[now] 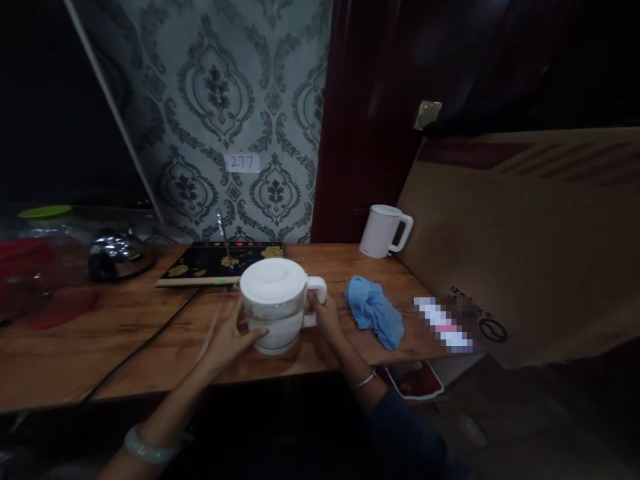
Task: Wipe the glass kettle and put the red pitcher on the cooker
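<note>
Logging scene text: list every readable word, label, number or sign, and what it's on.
"277": white label on patterned wallpaper.
Cardboard box: lettering partly pixelated, unreadable; circular sign beside it.
White kettle: mark near base, too small to read.
Black flowered panel: tiny coloured marks along back edge, unreadable.
White lidded jug: no text visible.

The white round lidded pitcher [274, 283] looks to be smooth plastic, its lid and handle opaque with a soft sheen and a clear see-through band below the lid, above a brown tabletop [135, 360] with a wood-grain surface and a faint gloss. The black flat cooktop with gold flowers [207, 261] is smooth and glossy, the rounded silver kettle [117, 250] is mirror-bright metal, and the pale handled jug [380, 230] has a smooth plastic look. The crumpled blue cloth [369, 307] is soft and matt, the big brown box [540, 247] matt cardboard, and the small white label [243, 162] paper.
</note>
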`<move>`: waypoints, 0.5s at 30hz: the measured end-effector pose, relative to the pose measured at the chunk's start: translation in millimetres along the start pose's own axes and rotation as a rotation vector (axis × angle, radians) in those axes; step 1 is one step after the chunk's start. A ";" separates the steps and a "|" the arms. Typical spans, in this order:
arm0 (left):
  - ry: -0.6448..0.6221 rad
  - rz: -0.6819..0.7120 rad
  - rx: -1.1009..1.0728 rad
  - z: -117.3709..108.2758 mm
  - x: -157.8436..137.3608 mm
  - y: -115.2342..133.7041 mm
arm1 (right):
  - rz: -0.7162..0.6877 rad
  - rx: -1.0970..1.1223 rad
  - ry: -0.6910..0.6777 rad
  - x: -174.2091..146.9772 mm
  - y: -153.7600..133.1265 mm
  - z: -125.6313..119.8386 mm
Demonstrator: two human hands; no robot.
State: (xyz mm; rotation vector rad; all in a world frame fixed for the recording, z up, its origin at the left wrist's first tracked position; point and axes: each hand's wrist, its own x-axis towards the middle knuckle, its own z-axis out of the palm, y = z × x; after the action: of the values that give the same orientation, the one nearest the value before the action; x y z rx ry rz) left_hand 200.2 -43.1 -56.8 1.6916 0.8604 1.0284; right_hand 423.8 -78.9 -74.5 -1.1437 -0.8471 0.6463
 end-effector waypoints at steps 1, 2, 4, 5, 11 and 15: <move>-0.010 0.010 0.002 3.1 -1.1 2.1 | 0.007 -0.012 0.004 -0.7 -0.7 -3.8; -0.016 0.010 -0.002 5.4 -2.0 3.5 | 0.011 -0.021 0.004 -1.6 -1.2 -7.1; -0.029 -0.005 -0.026 7.6 -3.0 3.8 | 0.011 -0.042 -0.003 -4.4 -2.5 -12.0; -0.034 -0.011 -0.043 7.8 -3.1 2.8 | 0.012 -0.057 -0.004 -6.4 -3.6 -13.7; -0.051 0.000 -0.136 3.9 0.5 -10.2 | 0.056 -0.111 -0.014 -24.7 -13.7 -20.5; -0.037 0.004 -0.120 1.5 2.3 -16.2 | 0.104 -0.133 0.002 -40.3 -12.8 -24.8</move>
State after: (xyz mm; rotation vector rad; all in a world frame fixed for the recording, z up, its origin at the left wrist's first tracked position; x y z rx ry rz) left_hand 201.1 -36.6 -71.9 1.6071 0.7571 1.0274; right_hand 423.1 -127.9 -76.4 -1.3156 -0.8431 0.6823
